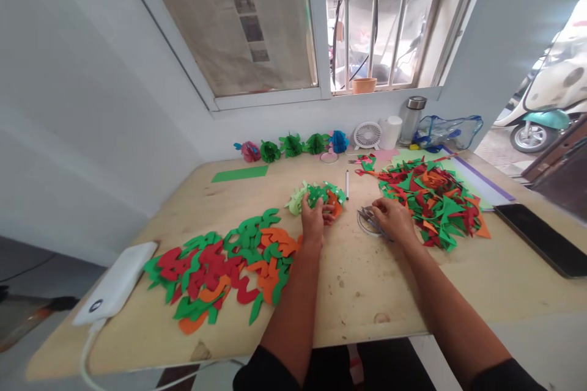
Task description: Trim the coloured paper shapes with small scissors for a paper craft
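My left hand (316, 219) lies at the near side of a small heap of green cut-out shapes (316, 194) with white spots on them. Its thumb and fingers are apart, and an orange piece (336, 202) shows just beyond the fingertips. My right hand (393, 219) is closed, with its fingertips pinching the edge of a grey ring-shaped item (368, 224) on the table; its exact kind is unclear. To the left spreads a larger pile of wavy red, green and orange cut-outs (215, 263). Pointed offcuts (435, 198) in the same colours are heaped beyond my right hand.
On the wooden table (358, 305) are a marker (347, 184), a phone (543, 238), a white power bank (117, 284) and a green strip (239, 173). Honeycomb paper figures (292, 144), a small fan (367, 134) and a bottle (411, 121) line the wall.
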The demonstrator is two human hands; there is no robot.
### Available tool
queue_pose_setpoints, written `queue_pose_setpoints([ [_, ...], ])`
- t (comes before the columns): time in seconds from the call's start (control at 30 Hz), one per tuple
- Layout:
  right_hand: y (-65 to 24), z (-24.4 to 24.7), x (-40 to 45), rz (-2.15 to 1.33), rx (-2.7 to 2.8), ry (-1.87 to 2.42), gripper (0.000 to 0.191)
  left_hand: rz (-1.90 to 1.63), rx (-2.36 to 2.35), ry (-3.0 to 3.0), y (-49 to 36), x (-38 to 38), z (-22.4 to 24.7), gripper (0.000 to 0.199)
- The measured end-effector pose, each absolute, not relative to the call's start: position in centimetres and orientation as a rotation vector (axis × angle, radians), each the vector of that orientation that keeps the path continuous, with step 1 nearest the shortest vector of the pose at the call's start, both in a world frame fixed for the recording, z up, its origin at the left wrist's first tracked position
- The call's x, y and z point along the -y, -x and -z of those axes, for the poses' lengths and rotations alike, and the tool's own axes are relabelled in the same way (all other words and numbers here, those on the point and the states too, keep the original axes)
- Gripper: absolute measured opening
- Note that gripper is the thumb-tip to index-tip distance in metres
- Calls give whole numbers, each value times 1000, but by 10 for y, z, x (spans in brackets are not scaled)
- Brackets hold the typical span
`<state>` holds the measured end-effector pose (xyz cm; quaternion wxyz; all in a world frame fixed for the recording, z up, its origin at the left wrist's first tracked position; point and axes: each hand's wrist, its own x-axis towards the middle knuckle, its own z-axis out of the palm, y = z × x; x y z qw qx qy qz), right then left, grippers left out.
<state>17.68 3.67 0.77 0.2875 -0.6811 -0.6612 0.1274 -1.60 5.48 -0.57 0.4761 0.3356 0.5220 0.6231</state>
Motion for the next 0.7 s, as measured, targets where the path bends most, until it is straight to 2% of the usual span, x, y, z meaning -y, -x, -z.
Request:
queue_pose_setpoints([
  [0.17, -175, -11, -32, -189, 2082, 1941, 24, -1564, -1417, -1007, 5, -45, 7, 31],
  [0.33, -174, -10, -31, -180, 2151, 1957, 25, -1442, -1384, -1296, -8, -38, 9, 16],
  [0.57, -171, -9, -31, -261, 2089, 1940, 14, -1318, -1333, -1335, -11, -39, 19, 17],
  [0.7, -169, -11, -29, -311, 2088, 1880, 15, -1272, -1324, -1319, -13, -39, 21, 16],
])
